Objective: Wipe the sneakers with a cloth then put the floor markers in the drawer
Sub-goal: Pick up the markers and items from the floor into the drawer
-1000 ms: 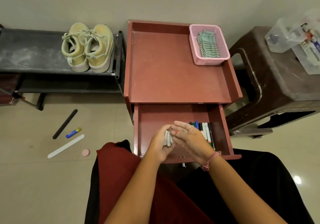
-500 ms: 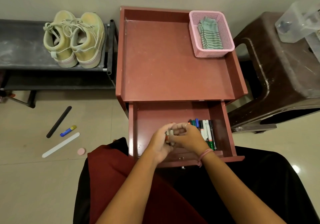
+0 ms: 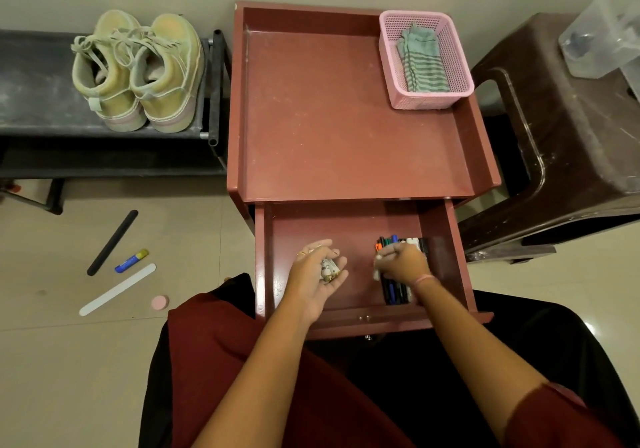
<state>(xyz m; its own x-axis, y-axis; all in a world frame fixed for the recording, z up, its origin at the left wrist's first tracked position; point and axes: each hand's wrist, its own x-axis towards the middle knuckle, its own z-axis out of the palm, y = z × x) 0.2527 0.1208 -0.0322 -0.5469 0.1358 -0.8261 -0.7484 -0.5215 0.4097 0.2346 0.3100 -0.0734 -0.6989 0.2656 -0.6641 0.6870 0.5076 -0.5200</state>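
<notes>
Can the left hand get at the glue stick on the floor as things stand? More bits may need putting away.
Probably not yet: the left hand already holds markers over the drawer. The path to the glue stick looks clear.

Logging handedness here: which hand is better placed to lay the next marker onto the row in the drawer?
Right hand: it already pinches a marker above the row; the left hand only cradles spares.

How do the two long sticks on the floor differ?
The black stick is dark and shorter; the white stick is pale and longer. The black one lies nearer the shoe rack, the white one nearer the person. Both are flat on the tiles, slanted alike.
</notes>
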